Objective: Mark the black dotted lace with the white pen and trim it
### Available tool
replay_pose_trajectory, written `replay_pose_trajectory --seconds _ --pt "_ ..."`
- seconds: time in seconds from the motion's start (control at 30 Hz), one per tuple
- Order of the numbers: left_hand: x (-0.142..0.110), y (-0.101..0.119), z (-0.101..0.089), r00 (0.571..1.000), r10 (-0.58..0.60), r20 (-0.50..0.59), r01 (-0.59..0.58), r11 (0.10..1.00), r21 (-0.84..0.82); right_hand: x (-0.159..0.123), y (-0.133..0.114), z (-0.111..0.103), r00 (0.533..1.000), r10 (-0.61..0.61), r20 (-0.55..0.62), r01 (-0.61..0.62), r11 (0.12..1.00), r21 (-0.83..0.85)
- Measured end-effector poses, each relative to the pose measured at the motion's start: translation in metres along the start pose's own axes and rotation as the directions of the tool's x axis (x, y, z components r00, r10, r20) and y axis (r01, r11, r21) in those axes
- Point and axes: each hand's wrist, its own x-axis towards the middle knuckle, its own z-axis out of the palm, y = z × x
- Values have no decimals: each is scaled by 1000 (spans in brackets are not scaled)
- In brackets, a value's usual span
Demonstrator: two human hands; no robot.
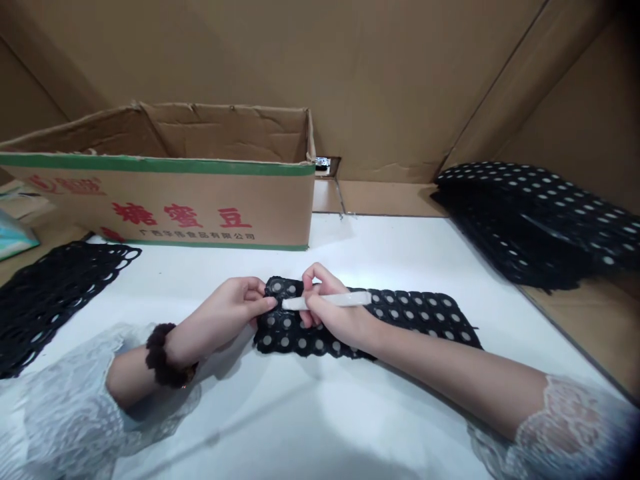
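A black strip with rows of pale round dots (410, 312) lies flat on the white tabletop, running left to right in front of me. My left hand (235, 307) pinches its left end between thumb and fingers. Held in my right hand (330, 310) is a slim white stick-like tool (345, 299). Its narrow end points left and is close to the dots near the strip's left end; whether it touches cannot be made out. My right hand and forearm cover part of the strip's middle.
An open cardboard box (200, 200) with red lettering stands at the back left. Black ring-patterned mesh (60, 287) lies at the left. Dotted black pieces (530, 220) are piled at the right. A cardboard wall (380, 87) rises behind the white table (350, 413).
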Motion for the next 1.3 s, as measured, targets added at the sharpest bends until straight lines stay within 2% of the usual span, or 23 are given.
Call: replay_pose_trajectory --seconds 0.17,0.3,0.4,0.5,0.53,0.6,0.67,0.7,0.8,0.87,0.97,1.03,1.1,1.3 --pt "1 -8 7 989 144 -38 -144 990 -2 -6 -8 2 999 -37 35 43 979 -200" --pt "-5 -6 15 958 239 -158 -215 964 155 -7 -15 7 994 -83 71 106 877 -469" --pt "-10 -6 17 943 285 -175 -239 941 241 -6 -15 13 991 -122 56 133 836 -533" --pt "-11 -7 15 926 332 -180 -258 904 340 -5 -10 15 987 -159 -10 137 879 -457" --pt "-9 -8 14 921 345 -181 -265 895 360 -5 -9 14 989 -140 -57 110 925 -364" --pt "-5 -9 12 919 351 -179 -268 890 369 -4 -7 10 989 -48 -139 38 997 -72" --pt "0 -10 10 934 317 -167 -250 910 332 -5 -8 7 988 11 -157 10 991 132" --pt "1 -10 9 947 285 -150 -233 929 288 -5 -8 6 989 17 -144 8 985 173" --pt "3 -10 5 985 173 -28 -170 983 76 -6 -9 7 994 29 -102 -13 987 158" --pt "1 -9 2 987 123 98 -120 992 -33 -7 -9 9 994 43 -98 -31 992 120" --pt "-3 -8 -3 975 29 222 -23 999 -32 -7 -10 11 995 55 -85 -48 995 82" --pt "-6 -8 -3 977 -28 212 27 1000 8 -7 -12 11 996 68 -61 -64 996 64" --pt "-8 -8 -2 983 -36 181 36 999 2 -7 -13 10 996 71 -45 -69 996 48" --pt "-10 -8 7 989 12 151 19 978 -206 -6 -11 8 999 43 -20 -40 994 101"
